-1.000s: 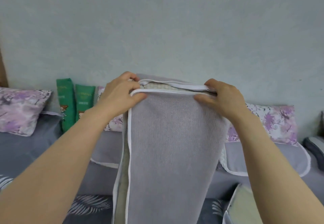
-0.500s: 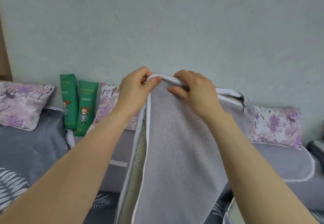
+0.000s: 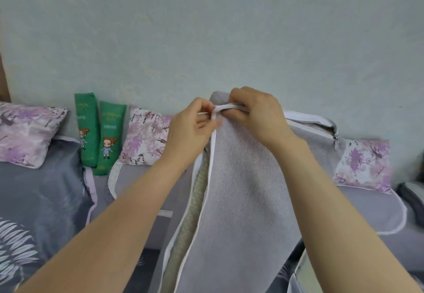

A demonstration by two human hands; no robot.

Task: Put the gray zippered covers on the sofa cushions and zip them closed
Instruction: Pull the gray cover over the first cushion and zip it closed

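head view: looks down over both forearms at a sofa (image 3: 137, 185) set against a pale wall (image 3: 206, 28).
gray cover (image 3: 241, 189): held upright between the arms, above the middle of the sofa, its top corner raised level with the pillows at the sofa's back edge; white piping (image 3: 213, 146) runs down its left side.
sofa cushion (image 3: 198, 191): inside the cover, beige weave showing through the open gap down the left side.
left hand (image 3: 190, 132): at the cover's top left corner, fingers (image 3: 204, 109) curled, pinching the piping.
right hand (image 3: 259, 118): just beside the left hand at the same corner, fingers (image 3: 238, 96) curled over the cover's top edge, gripping it.
zipper pull (image 3: 335, 142): hangs at the cover's top right corner; the seam to its left gapes.
floral pillows (image 3: 146, 136): lean along the sofa's back edge, left and right of the cover.
green packs (image 3: 110, 136): two, upright at the back edge, between the left pillows.
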